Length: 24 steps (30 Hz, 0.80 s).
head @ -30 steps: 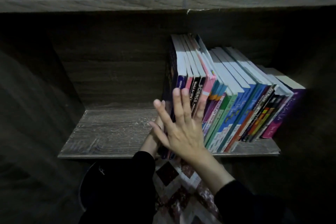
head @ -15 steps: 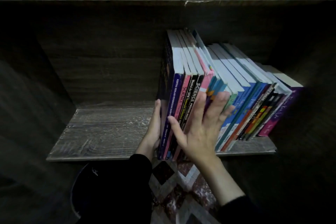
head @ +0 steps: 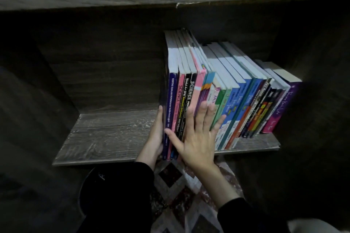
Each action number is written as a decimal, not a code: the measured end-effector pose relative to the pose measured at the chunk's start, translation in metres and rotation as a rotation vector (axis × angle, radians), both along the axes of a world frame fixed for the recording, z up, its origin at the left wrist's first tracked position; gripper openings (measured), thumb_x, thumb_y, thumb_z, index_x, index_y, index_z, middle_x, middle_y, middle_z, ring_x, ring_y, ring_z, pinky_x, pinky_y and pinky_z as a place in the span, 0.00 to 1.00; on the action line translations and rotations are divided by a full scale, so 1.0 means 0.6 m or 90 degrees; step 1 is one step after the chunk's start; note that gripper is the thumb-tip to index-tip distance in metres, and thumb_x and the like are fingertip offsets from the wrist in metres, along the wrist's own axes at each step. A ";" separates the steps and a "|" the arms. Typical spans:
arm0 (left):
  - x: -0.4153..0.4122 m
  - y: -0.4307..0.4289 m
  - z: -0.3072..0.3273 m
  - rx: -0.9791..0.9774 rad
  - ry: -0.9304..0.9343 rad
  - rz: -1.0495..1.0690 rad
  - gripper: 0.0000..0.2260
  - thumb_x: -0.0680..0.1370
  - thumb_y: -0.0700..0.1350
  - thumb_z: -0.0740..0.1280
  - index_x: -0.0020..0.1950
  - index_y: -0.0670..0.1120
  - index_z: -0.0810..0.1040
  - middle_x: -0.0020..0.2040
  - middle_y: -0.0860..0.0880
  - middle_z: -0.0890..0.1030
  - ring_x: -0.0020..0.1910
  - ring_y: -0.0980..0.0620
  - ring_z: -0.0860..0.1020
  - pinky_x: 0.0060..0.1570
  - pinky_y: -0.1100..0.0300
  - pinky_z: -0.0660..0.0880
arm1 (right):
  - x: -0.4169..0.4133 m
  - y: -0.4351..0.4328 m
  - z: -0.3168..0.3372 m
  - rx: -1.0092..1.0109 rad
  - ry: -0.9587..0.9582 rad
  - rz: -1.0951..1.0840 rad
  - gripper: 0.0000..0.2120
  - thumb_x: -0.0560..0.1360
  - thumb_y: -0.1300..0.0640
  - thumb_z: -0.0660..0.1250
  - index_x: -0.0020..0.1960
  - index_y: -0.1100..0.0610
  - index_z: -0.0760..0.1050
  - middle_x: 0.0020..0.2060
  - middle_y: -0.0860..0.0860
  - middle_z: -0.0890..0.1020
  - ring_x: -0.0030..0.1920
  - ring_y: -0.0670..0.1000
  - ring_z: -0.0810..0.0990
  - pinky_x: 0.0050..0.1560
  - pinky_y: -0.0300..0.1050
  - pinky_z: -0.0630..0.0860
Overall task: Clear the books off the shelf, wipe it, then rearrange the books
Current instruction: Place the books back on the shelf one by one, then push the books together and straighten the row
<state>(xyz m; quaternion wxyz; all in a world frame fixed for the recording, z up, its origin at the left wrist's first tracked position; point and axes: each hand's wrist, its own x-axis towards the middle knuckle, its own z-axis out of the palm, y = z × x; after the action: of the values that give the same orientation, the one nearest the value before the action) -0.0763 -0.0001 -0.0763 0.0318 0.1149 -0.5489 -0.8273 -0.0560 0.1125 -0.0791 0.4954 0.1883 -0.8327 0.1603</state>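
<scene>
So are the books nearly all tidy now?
Nearly, it looks like. The books already stand in a row on the right part of the shelf, whose bare left part looks scuffed; I cannot tell if it was wiped. Right now the left hand braces the row's left end and the right hand presses flat on the spines. Left: straightening the leaning ones.

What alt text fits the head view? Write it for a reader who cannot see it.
Two bare hands steady a row of books on a dark wooden shelf: the left hand flat against the row's left end, the right hand spread open across the spines. The books fill the shelf's right half and lean; its left half is bare.
</scene>
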 end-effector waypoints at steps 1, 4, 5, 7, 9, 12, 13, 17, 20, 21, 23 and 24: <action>0.004 0.001 -0.006 0.012 0.000 -0.014 0.21 0.84 0.54 0.49 0.57 0.47 0.80 0.54 0.46 0.84 0.52 0.52 0.83 0.54 0.57 0.78 | -0.001 0.003 -0.016 0.023 0.004 -0.007 0.43 0.77 0.33 0.52 0.77 0.53 0.32 0.75 0.54 0.31 0.76 0.55 0.34 0.73 0.64 0.35; 0.016 0.003 -0.010 0.020 -0.016 -0.025 0.24 0.83 0.57 0.50 0.61 0.45 0.79 0.58 0.42 0.82 0.59 0.45 0.80 0.62 0.51 0.73 | -0.009 0.005 -0.033 0.063 0.022 -0.046 0.45 0.75 0.32 0.52 0.77 0.54 0.32 0.75 0.56 0.32 0.76 0.57 0.34 0.73 0.64 0.36; 0.015 -0.001 -0.012 0.014 -0.023 -0.017 0.24 0.83 0.57 0.50 0.62 0.45 0.79 0.58 0.42 0.82 0.59 0.45 0.80 0.62 0.50 0.73 | -0.009 0.005 -0.031 0.067 0.019 -0.048 0.45 0.75 0.32 0.53 0.77 0.54 0.32 0.75 0.57 0.32 0.76 0.57 0.34 0.73 0.65 0.37; 0.017 -0.004 -0.007 -0.021 -0.041 -0.009 0.24 0.83 0.58 0.51 0.63 0.45 0.78 0.58 0.42 0.82 0.59 0.45 0.80 0.62 0.50 0.73 | -0.004 0.003 -0.028 0.063 0.018 -0.042 0.45 0.76 0.32 0.54 0.77 0.54 0.33 0.75 0.57 0.32 0.76 0.58 0.35 0.72 0.66 0.38; 0.019 -0.010 -0.019 -0.059 -0.056 -0.012 0.22 0.82 0.58 0.54 0.66 0.47 0.76 0.60 0.42 0.81 0.60 0.45 0.79 0.65 0.47 0.72 | 0.010 -0.001 -0.026 0.039 -0.001 -0.020 0.44 0.77 0.35 0.57 0.77 0.54 0.34 0.76 0.56 0.32 0.76 0.58 0.36 0.73 0.66 0.39; 0.049 -0.023 -0.033 -0.137 -0.107 0.021 0.17 0.82 0.49 0.57 0.64 0.42 0.77 0.58 0.42 0.81 0.57 0.47 0.81 0.59 0.55 0.75 | 0.043 -0.019 -0.025 -0.029 -0.060 0.038 0.41 0.80 0.44 0.61 0.78 0.56 0.36 0.76 0.58 0.35 0.76 0.60 0.36 0.75 0.61 0.40; 0.068 -0.029 -0.029 -0.168 -0.111 0.032 0.15 0.83 0.45 0.57 0.63 0.39 0.77 0.56 0.44 0.81 0.52 0.53 0.82 0.51 0.63 0.76 | 0.057 -0.029 -0.025 -0.058 -0.095 0.055 0.41 0.79 0.49 0.63 0.78 0.58 0.38 0.76 0.62 0.38 0.76 0.61 0.37 0.75 0.59 0.40; 0.154 -0.059 -0.024 -0.209 -0.167 -0.055 0.14 0.83 0.44 0.58 0.66 0.42 0.74 0.48 0.49 0.79 0.44 0.54 0.79 0.51 0.62 0.75 | 0.116 -0.074 -0.047 -0.138 -0.238 0.093 0.38 0.73 0.59 0.68 0.77 0.65 0.52 0.73 0.73 0.51 0.74 0.70 0.46 0.75 0.56 0.41; 0.229 -0.107 -0.031 -0.245 -0.225 -0.068 0.14 0.83 0.49 0.58 0.66 0.48 0.74 0.54 0.49 0.79 0.52 0.49 0.78 0.49 0.59 0.72 | 0.161 -0.111 -0.089 -0.162 -0.304 0.119 0.36 0.72 0.59 0.67 0.76 0.66 0.57 0.73 0.73 0.52 0.74 0.70 0.49 0.75 0.60 0.48; 0.253 -0.127 -0.036 -0.245 -0.231 -0.049 0.14 0.83 0.49 0.58 0.66 0.48 0.74 0.55 0.48 0.79 0.51 0.50 0.78 0.46 0.61 0.72 | 0.177 -0.124 -0.104 -0.168 -0.323 0.133 0.34 0.73 0.59 0.66 0.75 0.65 0.58 0.73 0.72 0.53 0.74 0.69 0.51 0.74 0.61 0.51; 0.299 -0.159 -0.046 -0.241 -0.247 0.015 0.13 0.83 0.48 0.58 0.65 0.47 0.74 0.54 0.46 0.79 0.47 0.51 0.78 0.43 0.63 0.72 | 0.212 -0.149 -0.130 -0.186 -0.391 0.178 0.32 0.73 0.61 0.64 0.75 0.62 0.60 0.74 0.69 0.55 0.74 0.67 0.52 0.72 0.61 0.55; 0.319 -0.175 -0.055 -0.242 -0.264 0.052 0.13 0.83 0.46 0.59 0.64 0.46 0.75 0.53 0.45 0.79 0.45 0.53 0.78 0.40 0.66 0.73 | 0.230 -0.161 -0.144 -0.191 -0.429 0.207 0.31 0.73 0.61 0.63 0.75 0.61 0.61 0.74 0.68 0.57 0.74 0.66 0.54 0.71 0.60 0.56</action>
<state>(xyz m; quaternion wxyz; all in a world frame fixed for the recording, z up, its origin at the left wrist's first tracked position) 0.1153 -0.1049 -0.1091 -0.0273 0.2957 -0.6841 -0.6662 0.0817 0.0159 -0.1657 0.1851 0.1798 -0.8752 0.4091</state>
